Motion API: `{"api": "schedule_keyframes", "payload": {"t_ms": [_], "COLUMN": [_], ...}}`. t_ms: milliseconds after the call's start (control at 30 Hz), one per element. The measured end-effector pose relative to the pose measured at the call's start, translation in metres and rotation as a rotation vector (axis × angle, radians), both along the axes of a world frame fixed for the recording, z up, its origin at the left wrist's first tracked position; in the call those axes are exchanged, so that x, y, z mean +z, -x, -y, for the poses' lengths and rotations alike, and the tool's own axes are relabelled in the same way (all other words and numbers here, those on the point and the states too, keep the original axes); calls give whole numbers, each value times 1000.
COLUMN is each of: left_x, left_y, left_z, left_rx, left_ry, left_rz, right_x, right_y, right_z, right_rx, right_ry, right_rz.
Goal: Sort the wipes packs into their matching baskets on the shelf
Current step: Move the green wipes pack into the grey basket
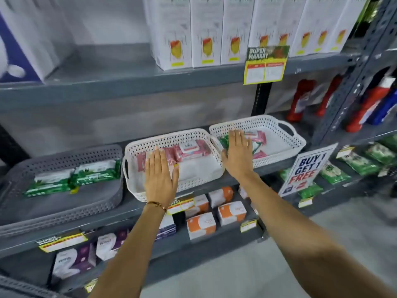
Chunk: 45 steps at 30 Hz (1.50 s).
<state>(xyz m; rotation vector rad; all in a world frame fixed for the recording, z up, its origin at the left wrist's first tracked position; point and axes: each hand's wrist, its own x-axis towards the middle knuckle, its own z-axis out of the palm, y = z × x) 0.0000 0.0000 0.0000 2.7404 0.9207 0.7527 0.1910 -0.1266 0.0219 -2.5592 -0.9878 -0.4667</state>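
We see both arms stretched forward toward the middle shelf (64, 231), palms down. The left hand (160, 179), with a thin bracelet (156, 204) at the wrist, lies flat with fingers straight and close together, its grip unclenched and holding nothing; its fingertips rest over the pink wipes packs (189, 152) in the middle white basket (171, 136), while the heel of the hand hangs over that basket's front rim. The right hand (237, 154) is likewise flat and extended, fingers together, the grip slack and pinching nothing; it covers a green pack (223, 141) at the left end of the right white basket (279, 127), where pink packs (258, 137) lie just beside it. To the left, the grey basket (64, 155) holds two green wipes packs (73, 178) side by side, well apart from both hands. A "Buy 1 Get 1 Free" sign (307, 168) stands near the right basket's corner. The picture is somewhat blurred, so we cannot tell whether the palms press on the packs.
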Motion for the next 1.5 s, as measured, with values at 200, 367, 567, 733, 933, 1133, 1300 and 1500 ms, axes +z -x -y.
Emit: {"api": "schedule_keyframes", "payload": {"t_ms": [200,367,567,733,933,1133,1300,1500], "left_x": [-39,-45,-48,-50,-50,-48,-48,-47], "left_y": [-19,-22,-23,-23,-22,-3,37,114], "left_z": [-12,-13,-13,-15,-17,-20,-34,-58], "left_rx": [66,90,91,89,74,87,123,141], "left_ry": [26,8,5,12,19,44,52,28], "left_rz": [-79,-126,-154,-157,-159,-119,-144,-183], "right_x": [-9,-9,-10,-16,-10,-2,10,22], "right_y": [-60,-84,-88,-84,-74,-62,-41,28], "right_z": [-11,-18,-28,-28,-22,-7,-5,-54], "right_rx": [-98,-175,-213,-228,-304,-391,-383,-25], "right_ry": [253,473,550,441,357,248,46,-140], "right_rz": [-194,-289,-329,-230,-208,-188,-115,-193]}}
